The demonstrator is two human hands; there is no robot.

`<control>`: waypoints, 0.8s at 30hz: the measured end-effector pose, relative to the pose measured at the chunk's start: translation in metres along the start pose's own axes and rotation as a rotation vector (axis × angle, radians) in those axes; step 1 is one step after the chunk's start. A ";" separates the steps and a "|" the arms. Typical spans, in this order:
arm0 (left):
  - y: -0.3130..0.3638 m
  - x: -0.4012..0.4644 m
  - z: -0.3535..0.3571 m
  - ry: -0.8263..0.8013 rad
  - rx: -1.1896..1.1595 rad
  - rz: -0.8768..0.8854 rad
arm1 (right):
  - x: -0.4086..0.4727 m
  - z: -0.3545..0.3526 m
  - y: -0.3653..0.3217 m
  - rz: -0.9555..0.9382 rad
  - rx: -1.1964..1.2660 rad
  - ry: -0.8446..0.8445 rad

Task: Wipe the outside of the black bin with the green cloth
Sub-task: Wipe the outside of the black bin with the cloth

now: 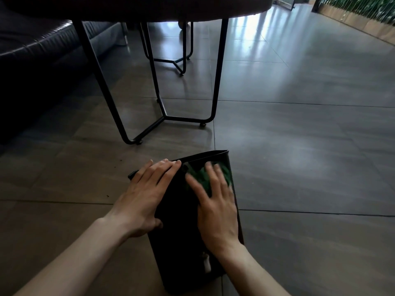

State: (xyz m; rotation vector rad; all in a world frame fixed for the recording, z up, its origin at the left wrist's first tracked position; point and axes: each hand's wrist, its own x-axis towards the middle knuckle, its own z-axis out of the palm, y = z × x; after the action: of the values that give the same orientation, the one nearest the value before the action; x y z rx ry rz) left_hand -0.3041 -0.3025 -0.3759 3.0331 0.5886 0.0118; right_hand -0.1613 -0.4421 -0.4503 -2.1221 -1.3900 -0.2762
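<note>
Two hands are working on the black bin (pixel 181 227), which is lying on its side on the tiled floor (pixel 299 146) near a table's metal legs (pixel 164 116). Left hand (pixel 143 195) is resting flat on it, fingers straight and slightly spread. Right hand (pixel 215 208) is pressing the green cloth (pixel 203 178) against it, fingers splayed.

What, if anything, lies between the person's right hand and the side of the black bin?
Only the green cloth. The right hand presses it flat against the upward-facing side of the black bin, which lies on the floor. The left hand rests straight on the bin, nothing between.
</note>
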 end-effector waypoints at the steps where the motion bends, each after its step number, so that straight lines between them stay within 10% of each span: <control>1: 0.000 0.000 0.000 0.006 -0.004 -0.001 | -0.014 0.002 0.003 -0.089 -0.034 -0.040; 6: -0.002 0.001 0.001 -0.007 -0.015 -0.004 | -0.068 0.005 0.033 -0.324 -0.112 -0.115; 12: 0.001 -0.003 0.000 -0.010 -0.007 -0.025 | 0.013 -0.016 0.024 0.263 0.160 0.079; 18: 0.003 -0.006 -0.002 -0.007 -0.018 -0.035 | -0.009 -0.012 0.012 -0.098 -0.065 -0.076; 24: 0.004 -0.003 -0.001 -0.012 -0.004 -0.058 | -0.064 -0.010 0.024 0.441 0.281 0.034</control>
State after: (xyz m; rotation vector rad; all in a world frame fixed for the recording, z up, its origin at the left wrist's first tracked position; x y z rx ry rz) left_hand -0.3050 -0.3076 -0.3743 3.0082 0.6740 -0.0082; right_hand -0.1668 -0.5041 -0.4811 -2.1035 -0.8500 0.0564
